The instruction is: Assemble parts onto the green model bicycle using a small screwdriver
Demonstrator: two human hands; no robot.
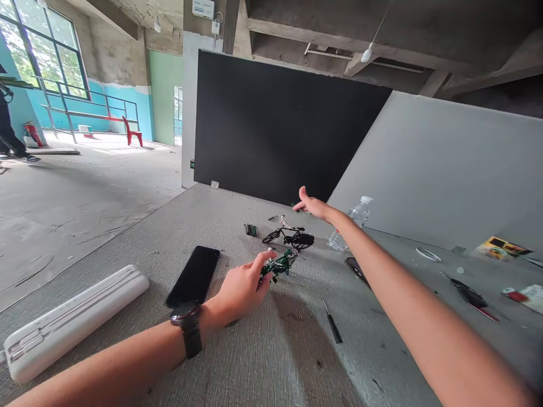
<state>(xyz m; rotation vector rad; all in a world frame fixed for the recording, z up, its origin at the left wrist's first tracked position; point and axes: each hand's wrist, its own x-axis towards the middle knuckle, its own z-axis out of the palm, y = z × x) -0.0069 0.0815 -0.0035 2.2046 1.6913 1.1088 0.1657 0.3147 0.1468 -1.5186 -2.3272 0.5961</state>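
A small green model bicycle (282, 263) is gripped at its left end by my left hand (246, 285), thumb and fingers closed around it. The fingers hide part of the frame. Just beyond it stands a black model bicycle (292, 236) with a dark block at its rear wheel. My right hand (313, 206) reaches over toward the black panel, thumb raised apart from the stretched fingers. A tiny dark green piece (298, 210) shows at those fingertips; whether they touch it, I cannot tell. Several small green and black parts (250, 229) stand together left of the black bicycle.
A smartphone (194, 275) and a white power bank (76, 322) lie at the left. Right of centre are a screwdriver (333, 322) and a clear water bottle (358, 213). Pliers (469, 294) and a ring (428, 255) lie farther right. A black panel (280, 124) borders the back.
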